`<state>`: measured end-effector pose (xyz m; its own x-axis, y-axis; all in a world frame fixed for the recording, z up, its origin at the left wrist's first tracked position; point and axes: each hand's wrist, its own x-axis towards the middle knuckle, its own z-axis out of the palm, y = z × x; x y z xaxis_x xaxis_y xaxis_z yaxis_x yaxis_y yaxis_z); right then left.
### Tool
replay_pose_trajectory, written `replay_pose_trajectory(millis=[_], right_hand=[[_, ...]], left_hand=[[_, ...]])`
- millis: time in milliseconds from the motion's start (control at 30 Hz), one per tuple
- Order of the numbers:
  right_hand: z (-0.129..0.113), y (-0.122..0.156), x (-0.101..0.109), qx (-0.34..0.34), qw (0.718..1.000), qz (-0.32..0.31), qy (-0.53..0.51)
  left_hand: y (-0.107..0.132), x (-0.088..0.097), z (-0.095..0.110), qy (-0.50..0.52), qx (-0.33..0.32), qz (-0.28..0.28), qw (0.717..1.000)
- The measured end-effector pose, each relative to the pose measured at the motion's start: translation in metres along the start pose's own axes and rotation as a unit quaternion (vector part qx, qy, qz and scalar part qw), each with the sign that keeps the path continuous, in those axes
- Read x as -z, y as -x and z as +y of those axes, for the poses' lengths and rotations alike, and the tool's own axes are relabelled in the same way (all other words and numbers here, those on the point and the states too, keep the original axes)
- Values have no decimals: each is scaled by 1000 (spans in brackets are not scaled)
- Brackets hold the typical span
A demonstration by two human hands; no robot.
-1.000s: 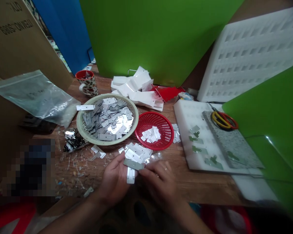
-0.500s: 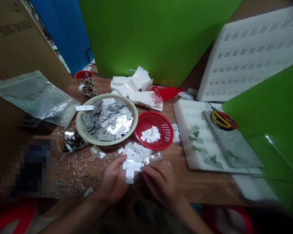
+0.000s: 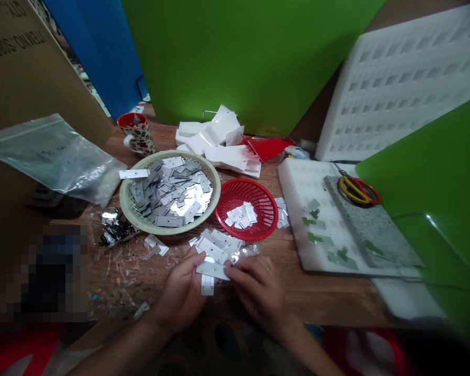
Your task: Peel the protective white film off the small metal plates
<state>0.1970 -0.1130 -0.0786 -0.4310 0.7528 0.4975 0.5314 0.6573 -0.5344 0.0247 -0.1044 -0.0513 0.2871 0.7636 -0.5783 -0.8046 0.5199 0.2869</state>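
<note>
My left hand (image 3: 183,286) is closed on a small flat metal plate (image 3: 207,285) that points down towards me. Across it lies a second, oblong metal plate (image 3: 212,270), its left end by my left thumb. The fingertips of my right hand (image 3: 257,286) pinch the right end of this crosswise plate. Whether the two pieces are joined, I cannot tell. Just beyond my fingers lies a loose pile of similar metal plates (image 3: 213,245) on the wooden table.
A cream basket (image 3: 124,211) full of metal plates and a red basket (image 3: 274,219) with fewer stand behind the pile. Scissors (image 3: 354,190) lie on a grey slab (image 3: 379,235) on white foam at right. A mug (image 3: 141,138) and a plastic bag (image 3: 57,154) are at left.
The crosswise plate has tilted, its right end lower, and its face now looks greyer. Both hands keep their hold in nearly the same place. The view has shifted slightly.
</note>
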Motion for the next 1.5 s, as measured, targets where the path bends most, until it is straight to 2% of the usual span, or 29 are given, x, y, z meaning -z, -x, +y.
replay_pose_trajectory(millis=[100, 167, 300, 433, 500, 633, 733, 800, 1200, 1267, 1400, 1500], right_hand=[[-4, -4, 5, -53, 994, 24, -91], [-5, -6, 12, -107, 984, 66, -129], [3, -9, 26, -180, 961, 178, -107], [17, -15, 39, -231, 938, 219, -140], [23, -20, 44, -267, 921, 207, -196], [30, -31, 54, -337, 879, 131, -309], [31, -37, 58, -391, 838, 94, -368], [31, -40, 60, -407, 824, 84, -384], [35, -45, 64, -401, 816, 61, -413], [35, -44, 64, -389, 827, 65, -401], [36, -40, 60, -339, 870, 108, -341], [37, -37, 56, -305, 880, 133, -338]], left_hand=[[-1, 1, 0, -7, -6, 0, 1000], [-1, 3, 1, -2, -9, -2, 1000], [-2, 8, 2, 4, -23, 11, 1000], [-5, 19, 1, 18, -33, -8, 999], [-7, 27, 1, 44, -31, -52, 997], [-8, 36, 1, 83, -3, -142, 986], [-8, 37, 3, 93, 5, -175, 980], [-7, 36, 3, 95, 5, -182, 979], [-7, 41, 3, 113, 12, -214, 970], [-7, 41, 3, 115, 15, -217, 969], [-7, 42, 3, 122, 19, -240, 963], [-8, 42, 3, 128, 26, -262, 956]])
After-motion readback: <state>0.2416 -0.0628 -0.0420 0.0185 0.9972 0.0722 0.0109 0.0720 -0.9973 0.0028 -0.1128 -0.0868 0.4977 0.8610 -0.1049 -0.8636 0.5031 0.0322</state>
